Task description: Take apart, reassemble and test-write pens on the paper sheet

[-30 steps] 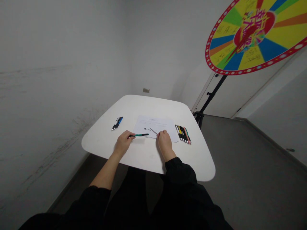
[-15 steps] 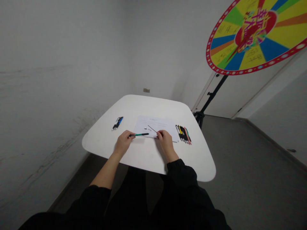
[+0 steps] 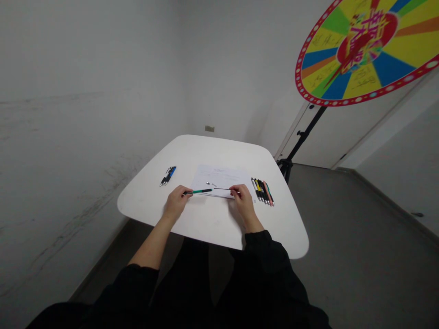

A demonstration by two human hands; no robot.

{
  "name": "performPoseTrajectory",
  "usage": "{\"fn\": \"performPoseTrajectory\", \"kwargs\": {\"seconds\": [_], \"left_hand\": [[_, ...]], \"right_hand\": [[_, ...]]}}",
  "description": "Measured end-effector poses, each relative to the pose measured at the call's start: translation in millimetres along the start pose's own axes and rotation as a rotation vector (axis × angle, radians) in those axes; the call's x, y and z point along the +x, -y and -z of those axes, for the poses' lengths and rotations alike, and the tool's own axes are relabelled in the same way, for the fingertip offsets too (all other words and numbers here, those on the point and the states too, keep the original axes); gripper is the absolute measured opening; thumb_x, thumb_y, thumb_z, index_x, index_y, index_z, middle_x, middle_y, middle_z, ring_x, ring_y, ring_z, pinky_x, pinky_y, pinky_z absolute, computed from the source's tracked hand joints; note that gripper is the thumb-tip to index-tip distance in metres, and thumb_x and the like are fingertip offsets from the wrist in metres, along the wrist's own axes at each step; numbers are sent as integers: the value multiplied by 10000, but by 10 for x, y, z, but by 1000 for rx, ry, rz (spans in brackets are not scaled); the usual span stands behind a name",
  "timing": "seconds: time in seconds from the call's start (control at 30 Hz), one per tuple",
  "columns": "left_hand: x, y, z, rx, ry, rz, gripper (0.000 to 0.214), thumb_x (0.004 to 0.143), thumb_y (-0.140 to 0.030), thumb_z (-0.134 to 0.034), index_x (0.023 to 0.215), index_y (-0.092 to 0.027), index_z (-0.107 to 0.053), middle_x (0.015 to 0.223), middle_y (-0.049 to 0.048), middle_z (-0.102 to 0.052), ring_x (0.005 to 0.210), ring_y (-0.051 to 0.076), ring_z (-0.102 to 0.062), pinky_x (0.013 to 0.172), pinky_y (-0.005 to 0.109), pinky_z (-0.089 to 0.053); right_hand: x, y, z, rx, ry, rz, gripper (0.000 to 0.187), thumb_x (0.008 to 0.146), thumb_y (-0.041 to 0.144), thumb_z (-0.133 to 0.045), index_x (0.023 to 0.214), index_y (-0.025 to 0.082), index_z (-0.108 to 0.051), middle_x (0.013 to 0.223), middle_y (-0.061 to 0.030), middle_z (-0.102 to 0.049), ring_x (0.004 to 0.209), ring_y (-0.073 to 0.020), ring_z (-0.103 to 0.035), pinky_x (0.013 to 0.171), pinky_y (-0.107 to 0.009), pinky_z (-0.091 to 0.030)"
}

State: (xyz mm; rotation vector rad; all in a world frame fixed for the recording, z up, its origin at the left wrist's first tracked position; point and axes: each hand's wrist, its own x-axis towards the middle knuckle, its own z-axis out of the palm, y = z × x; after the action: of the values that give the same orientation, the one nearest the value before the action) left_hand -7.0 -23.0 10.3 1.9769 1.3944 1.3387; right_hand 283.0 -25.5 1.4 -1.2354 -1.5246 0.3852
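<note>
Fingers of the left hand (image 3: 176, 203) are pinching a green pen (image 3: 200, 191) over the paper (image 3: 222, 172); the right hand's (image 3: 244, 201) are gripping a thin rod (image 3: 222, 188), tips nearly meeting. Steady wrists are probably best for keeping these 2 aligned.

1 head-worn camera | faces forward and down | near: left hand (image 3: 175, 204), right hand (image 3: 244, 202), table (image 3: 206, 221) | beyond: wall corner (image 3: 183, 68)
</note>
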Motion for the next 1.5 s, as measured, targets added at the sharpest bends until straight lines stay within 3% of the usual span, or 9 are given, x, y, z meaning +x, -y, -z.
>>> {"fn": "performPoseTrajectory", "kwargs": {"seconds": [0.2,0.57,0.87,1.17,1.5], "left_hand": [[10,46,-15,7,-21,-5,107,845,-155,-662,887,-211,-742,902,29,-720,871,208,-661,794,331,-538],[9,67,-18,9,-33,-44,109,860,-149,-661,891,-218,-738,899,26,-720,874,209,-668,794,336,-545],[-3,75,-33,20,-22,-51,121,868,-139,-648,898,-216,-736,904,24,-719,868,203,-662,795,330,-541],[-32,68,-37,55,53,-117,135,896,-155,-620,950,-217,-727,929,24,-708,888,203,-657,822,327,-523],[-35,56,-30,63,78,-145,146,917,-157,-598,956,-225,-721,943,27,-710,921,206,-667,857,337,-521]], "right_hand": [[14,-83,5,16,-58,80,106,913,248,-555,898,224,-657,894,-66,-612,853,-234,-585,787,-387,-504],[0,-89,-1,6,-85,77,126,933,245,-532,920,218,-654,916,-69,-599,826,-225,-589,776,-388,-509],[-2,-95,-12,-12,-11,109,124,910,207,-551,903,221,-674,948,-92,-632,922,-250,-603,820,-397,-520],[-56,14,-146,61,141,110,92,884,251,-651,909,236,-738,929,-72,-730,897,-241,-670,846,-399,-546],[-94,88,-151,91,147,30,115,870,305,-655,897,234,-742,897,-63,-761,856,-237,-700,811,-386,-543]]}}
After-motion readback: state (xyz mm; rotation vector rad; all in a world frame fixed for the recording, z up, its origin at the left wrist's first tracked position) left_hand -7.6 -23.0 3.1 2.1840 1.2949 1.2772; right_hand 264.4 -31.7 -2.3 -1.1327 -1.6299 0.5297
